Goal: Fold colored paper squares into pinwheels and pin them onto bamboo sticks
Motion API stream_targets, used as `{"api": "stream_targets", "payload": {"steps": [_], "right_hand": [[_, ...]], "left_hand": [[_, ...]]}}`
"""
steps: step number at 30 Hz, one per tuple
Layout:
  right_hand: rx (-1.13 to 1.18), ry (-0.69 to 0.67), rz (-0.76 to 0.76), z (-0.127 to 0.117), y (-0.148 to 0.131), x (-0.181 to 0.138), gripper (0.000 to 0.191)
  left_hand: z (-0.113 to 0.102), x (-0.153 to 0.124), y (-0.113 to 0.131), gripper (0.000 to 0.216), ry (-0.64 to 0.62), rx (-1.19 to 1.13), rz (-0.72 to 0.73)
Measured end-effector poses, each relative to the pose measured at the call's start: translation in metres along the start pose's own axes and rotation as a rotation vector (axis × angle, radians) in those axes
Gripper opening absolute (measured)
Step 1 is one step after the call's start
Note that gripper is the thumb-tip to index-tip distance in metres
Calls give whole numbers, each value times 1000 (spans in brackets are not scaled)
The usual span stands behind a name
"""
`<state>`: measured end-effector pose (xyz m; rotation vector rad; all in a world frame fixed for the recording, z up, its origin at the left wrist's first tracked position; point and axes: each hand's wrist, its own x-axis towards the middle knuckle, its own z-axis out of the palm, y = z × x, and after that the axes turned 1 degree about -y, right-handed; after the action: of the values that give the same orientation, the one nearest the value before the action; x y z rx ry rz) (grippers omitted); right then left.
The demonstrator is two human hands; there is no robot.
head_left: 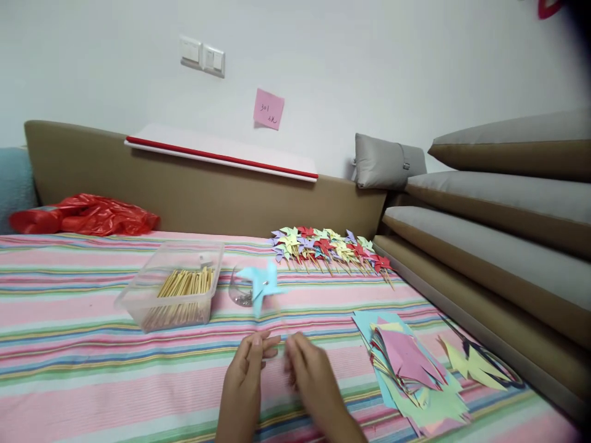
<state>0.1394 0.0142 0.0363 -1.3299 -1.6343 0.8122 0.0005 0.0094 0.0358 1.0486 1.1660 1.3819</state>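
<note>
A light blue paper pinwheel (259, 285) stands up on a thin stick above my two hands. My left hand (247, 368) has its fingers pinched together near the stick's lower end. My right hand (308, 371) is blurred by motion, with curled fingers close beside the left; whether it touches the stick is unclear. Both hands hover low over the striped bedcover (83, 344). A small clear glass dish (240, 289) sits just behind the pinwheel.
A clear plastic box of wooden sticks (178, 292) stands to the left. Several finished coloured pinwheels (330, 246) lie at the back. A stack of cut coloured paper (410, 369) and black scissors (484, 360) lie right. A red plastic bag (85, 215) sits far left.
</note>
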Motion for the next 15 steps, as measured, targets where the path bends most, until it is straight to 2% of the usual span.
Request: {"api": "stream_targets", "payload": {"steps": [5, 8, 11, 15], "right_hand": [[-59, 214, 51, -59, 23, 77, 48], [-163, 267, 116, -85, 33, 129, 38], [-298, 275, 181, -98, 41, 175, 29], [-505, 237, 263, -97, 52, 221, 29]], "left_hand": [[15, -7, -5, 46, -96, 26, 42], [27, -12, -5, 42, -139, 57, 85], [35, -14, -6, 46, -212, 102, 133], [35, -16, -14, 53, -237, 178, 117]]}}
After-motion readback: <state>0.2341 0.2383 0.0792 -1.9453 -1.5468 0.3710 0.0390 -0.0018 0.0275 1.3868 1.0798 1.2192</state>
